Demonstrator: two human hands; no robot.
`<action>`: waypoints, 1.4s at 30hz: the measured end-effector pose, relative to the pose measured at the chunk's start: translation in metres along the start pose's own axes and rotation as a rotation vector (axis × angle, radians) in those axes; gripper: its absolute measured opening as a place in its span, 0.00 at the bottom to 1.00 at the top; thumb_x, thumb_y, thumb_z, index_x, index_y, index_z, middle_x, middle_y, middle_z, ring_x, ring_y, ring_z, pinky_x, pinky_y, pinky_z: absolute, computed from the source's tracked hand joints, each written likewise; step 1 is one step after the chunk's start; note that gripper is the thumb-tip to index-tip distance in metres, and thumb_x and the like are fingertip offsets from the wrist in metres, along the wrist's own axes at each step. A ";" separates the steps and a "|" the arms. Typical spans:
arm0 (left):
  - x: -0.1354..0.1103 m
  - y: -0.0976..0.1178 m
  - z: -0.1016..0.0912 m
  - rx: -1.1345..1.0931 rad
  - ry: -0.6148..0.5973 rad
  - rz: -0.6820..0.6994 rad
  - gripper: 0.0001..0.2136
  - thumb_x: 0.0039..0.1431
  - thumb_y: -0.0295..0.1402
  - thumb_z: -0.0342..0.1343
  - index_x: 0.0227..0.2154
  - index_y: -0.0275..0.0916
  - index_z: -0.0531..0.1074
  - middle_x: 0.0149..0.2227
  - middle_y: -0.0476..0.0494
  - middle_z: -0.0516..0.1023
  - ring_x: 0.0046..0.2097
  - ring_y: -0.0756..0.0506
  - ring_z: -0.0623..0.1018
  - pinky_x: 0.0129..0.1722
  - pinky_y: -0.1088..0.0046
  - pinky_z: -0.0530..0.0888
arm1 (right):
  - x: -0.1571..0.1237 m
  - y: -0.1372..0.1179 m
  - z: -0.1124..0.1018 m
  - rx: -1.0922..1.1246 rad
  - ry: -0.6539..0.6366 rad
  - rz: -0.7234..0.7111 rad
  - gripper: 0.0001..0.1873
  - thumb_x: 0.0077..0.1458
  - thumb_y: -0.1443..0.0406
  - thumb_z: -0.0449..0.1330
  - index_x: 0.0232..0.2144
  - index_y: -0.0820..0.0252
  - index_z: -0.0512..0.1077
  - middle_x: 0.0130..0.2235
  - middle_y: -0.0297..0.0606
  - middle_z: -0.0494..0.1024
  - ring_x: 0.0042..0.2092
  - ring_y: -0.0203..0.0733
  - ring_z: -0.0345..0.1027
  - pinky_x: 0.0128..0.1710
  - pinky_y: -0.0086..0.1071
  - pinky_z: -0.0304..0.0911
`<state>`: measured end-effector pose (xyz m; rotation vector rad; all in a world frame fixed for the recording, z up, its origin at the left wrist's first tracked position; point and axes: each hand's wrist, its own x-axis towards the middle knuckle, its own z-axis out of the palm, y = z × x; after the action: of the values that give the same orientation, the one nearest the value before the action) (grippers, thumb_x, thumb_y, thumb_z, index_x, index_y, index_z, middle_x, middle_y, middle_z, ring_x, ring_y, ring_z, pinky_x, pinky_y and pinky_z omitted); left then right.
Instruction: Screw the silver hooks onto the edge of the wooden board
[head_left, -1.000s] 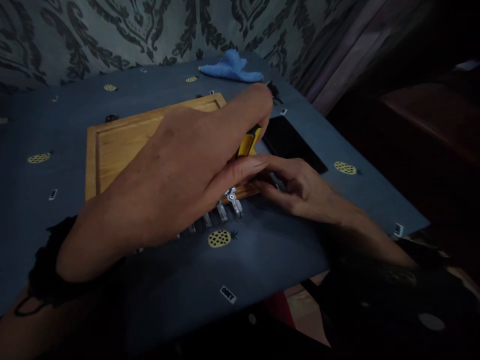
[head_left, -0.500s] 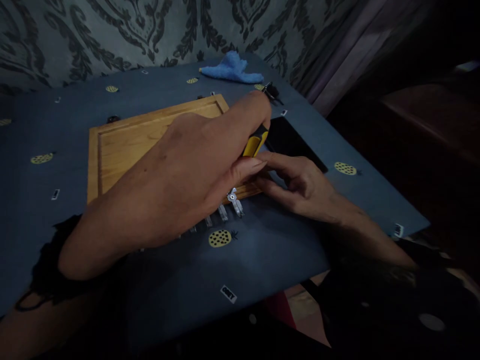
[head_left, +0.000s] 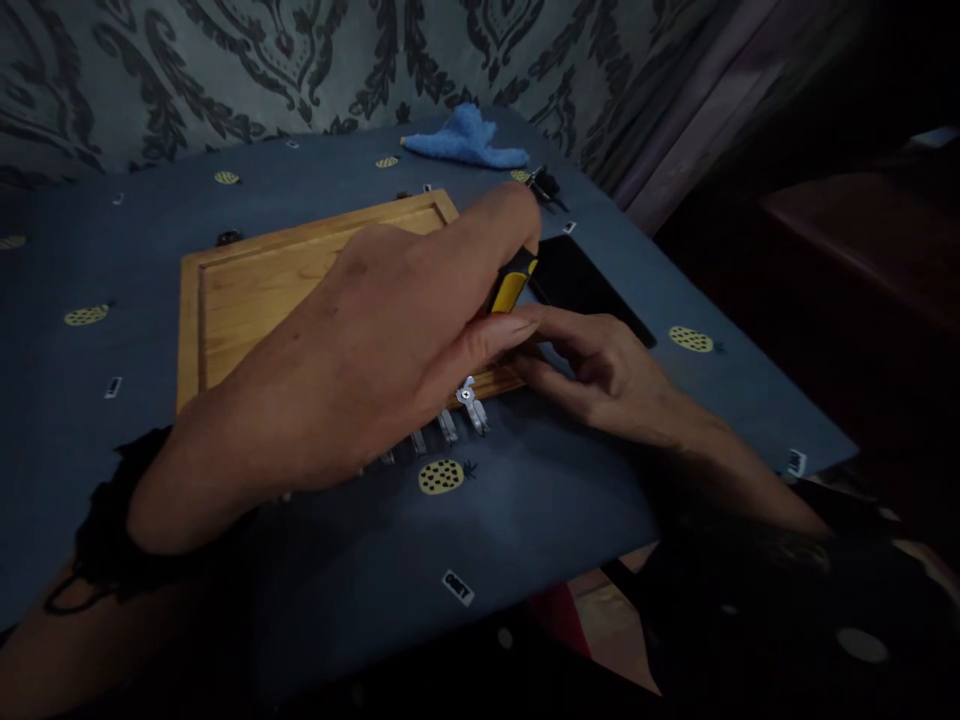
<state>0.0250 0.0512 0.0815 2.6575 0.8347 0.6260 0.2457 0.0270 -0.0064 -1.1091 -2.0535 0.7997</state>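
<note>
My left hand (head_left: 382, 330) is closed around what looks like a screwdriver (head_left: 511, 288) with a yellow and black handle; its tip is hidden. Under it lies a wooden board (head_left: 247, 300) with a grooved border. The fingers of my right hand (head_left: 592, 370) are bent together at the board's near right corner, close to my left thumb. What they pinch is out of sight. Along the board's front edge sits a row of several small metal parts like sewing machine presser feet (head_left: 472, 405), with a cross-head screw on the nearest one. My left hand covers part of the row.
A blue tablecloth (head_left: 360, 590) with pineapple prints covers the table. Right of the board lies a flat black rectangle (head_left: 596, 290) like a phone. A blue cloth (head_left: 469, 140) and a small black and metal item (head_left: 546, 187) lie farther back. The wallpapered wall (head_left: 300, 60) stands behind.
Both hands stay in nearly the same place. The left wrist and the yellow and black handle have shifted very slightly; the whole view has moved a little.
</note>
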 end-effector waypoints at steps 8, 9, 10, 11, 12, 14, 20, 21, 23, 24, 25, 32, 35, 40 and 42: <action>-0.003 -0.005 -0.021 0.061 0.173 -0.044 0.06 0.63 0.39 0.56 0.35 0.43 0.69 0.34 0.50 0.74 0.32 0.48 0.75 0.29 0.65 0.70 | -0.003 -0.001 0.004 0.117 0.097 0.059 0.20 0.59 0.69 0.57 0.54 0.56 0.71 0.41 0.37 0.80 0.46 0.39 0.76 0.48 0.35 0.72; -0.003 -0.006 -0.022 0.065 0.176 -0.034 0.06 0.64 0.39 0.56 0.35 0.44 0.69 0.35 0.50 0.73 0.32 0.48 0.75 0.29 0.64 0.70 | -0.003 -0.002 0.005 0.123 0.101 0.064 0.20 0.59 0.70 0.57 0.54 0.57 0.71 0.41 0.37 0.80 0.46 0.38 0.76 0.49 0.34 0.72; -0.003 -0.007 -0.023 0.070 0.170 -0.025 0.06 0.64 0.39 0.56 0.36 0.44 0.69 0.35 0.50 0.73 0.33 0.48 0.74 0.28 0.64 0.69 | -0.003 -0.002 0.005 0.130 0.106 0.066 0.20 0.59 0.70 0.57 0.54 0.58 0.71 0.41 0.37 0.80 0.45 0.38 0.76 0.49 0.34 0.72; -0.003 -0.007 -0.023 0.072 0.160 -0.011 0.07 0.64 0.40 0.55 0.37 0.43 0.68 0.35 0.50 0.72 0.33 0.48 0.74 0.28 0.65 0.68 | -0.003 -0.003 0.005 0.137 0.111 0.067 0.20 0.59 0.70 0.57 0.53 0.59 0.71 0.41 0.37 0.80 0.45 0.37 0.76 0.49 0.33 0.72; -0.004 -0.008 -0.023 0.070 0.151 0.002 0.07 0.65 0.40 0.54 0.37 0.43 0.68 0.34 0.50 0.72 0.32 0.48 0.74 0.28 0.67 0.68 | -0.003 -0.003 0.005 0.140 0.117 0.070 0.19 0.59 0.70 0.58 0.53 0.59 0.72 0.41 0.37 0.80 0.45 0.37 0.76 0.50 0.33 0.72; -0.005 -0.008 -0.021 0.075 0.126 0.011 0.09 0.66 0.41 0.52 0.38 0.41 0.69 0.31 0.51 0.73 0.31 0.49 0.73 0.28 0.70 0.67 | -0.003 -0.004 0.004 0.133 0.131 0.073 0.19 0.59 0.70 0.58 0.52 0.58 0.72 0.41 0.36 0.81 0.46 0.37 0.76 0.50 0.33 0.72; -0.007 -0.007 -0.016 0.089 0.095 -0.007 0.08 0.65 0.38 0.56 0.38 0.38 0.72 0.32 0.48 0.76 0.30 0.49 0.75 0.26 0.74 0.64 | -0.001 0.000 0.004 0.094 0.156 0.036 0.18 0.59 0.69 0.58 0.51 0.54 0.73 0.39 0.35 0.81 0.45 0.39 0.76 0.48 0.34 0.72; -0.007 -0.006 -0.014 0.072 0.091 -0.014 0.07 0.65 0.37 0.56 0.38 0.38 0.72 0.32 0.48 0.76 0.30 0.49 0.75 0.26 0.74 0.65 | -0.001 0.000 0.004 0.093 0.155 0.026 0.18 0.59 0.69 0.58 0.51 0.54 0.74 0.39 0.35 0.81 0.45 0.39 0.76 0.47 0.34 0.72; -0.007 -0.004 -0.012 0.046 0.079 -0.026 0.07 0.65 0.37 0.55 0.39 0.38 0.72 0.31 0.50 0.74 0.29 0.50 0.75 0.26 0.75 0.65 | -0.001 0.000 0.004 0.086 0.146 0.011 0.17 0.58 0.70 0.58 0.49 0.53 0.75 0.39 0.34 0.81 0.44 0.38 0.76 0.48 0.33 0.72; -0.007 -0.003 -0.010 0.043 0.074 -0.025 0.08 0.66 0.38 0.55 0.39 0.38 0.72 0.30 0.50 0.74 0.28 0.50 0.74 0.26 0.76 0.65 | -0.001 0.000 0.004 0.080 0.141 0.008 0.16 0.58 0.71 0.58 0.47 0.53 0.75 0.39 0.33 0.81 0.44 0.38 0.76 0.48 0.33 0.72; -0.007 -0.002 -0.009 0.042 0.068 -0.022 0.09 0.66 0.38 0.54 0.39 0.38 0.72 0.29 0.51 0.72 0.28 0.51 0.73 0.26 0.77 0.65 | -0.001 0.000 0.004 0.076 0.139 0.005 0.16 0.58 0.71 0.58 0.47 0.52 0.76 0.39 0.33 0.81 0.44 0.38 0.76 0.48 0.33 0.72; -0.007 0.000 -0.005 0.015 0.045 -0.006 0.09 0.67 0.39 0.52 0.40 0.39 0.71 0.29 0.51 0.73 0.27 0.53 0.72 0.25 0.77 0.66 | -0.001 0.002 0.004 0.083 0.154 -0.008 0.20 0.57 0.71 0.58 0.51 0.51 0.74 0.39 0.32 0.82 0.44 0.39 0.77 0.46 0.33 0.74; -0.005 0.000 -0.004 0.022 0.046 0.002 0.08 0.68 0.38 0.51 0.39 0.40 0.71 0.32 0.50 0.75 0.29 0.52 0.74 0.26 0.77 0.66 | -0.001 0.002 0.004 0.086 0.152 -0.028 0.20 0.57 0.72 0.58 0.50 0.50 0.75 0.38 0.31 0.82 0.44 0.38 0.77 0.46 0.31 0.74; -0.003 0.001 -0.001 0.002 0.039 -0.007 0.07 0.67 0.37 0.52 0.39 0.39 0.71 0.32 0.48 0.76 0.28 0.51 0.74 0.26 0.77 0.66 | -0.001 0.001 0.002 0.060 0.132 -0.022 0.20 0.57 0.72 0.58 0.50 0.50 0.75 0.39 0.31 0.82 0.44 0.38 0.78 0.47 0.32 0.73; -0.003 0.001 -0.001 -0.002 0.039 -0.011 0.08 0.67 0.36 0.52 0.39 0.38 0.71 0.32 0.48 0.76 0.28 0.51 0.74 0.26 0.77 0.66 | -0.001 0.001 0.001 0.036 0.119 -0.032 0.21 0.57 0.72 0.57 0.50 0.51 0.75 0.39 0.31 0.82 0.43 0.38 0.78 0.46 0.31 0.73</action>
<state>0.0229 0.0485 0.0821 2.6449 0.8580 0.6772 0.2457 0.0269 -0.0081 -1.0760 -1.9462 0.7346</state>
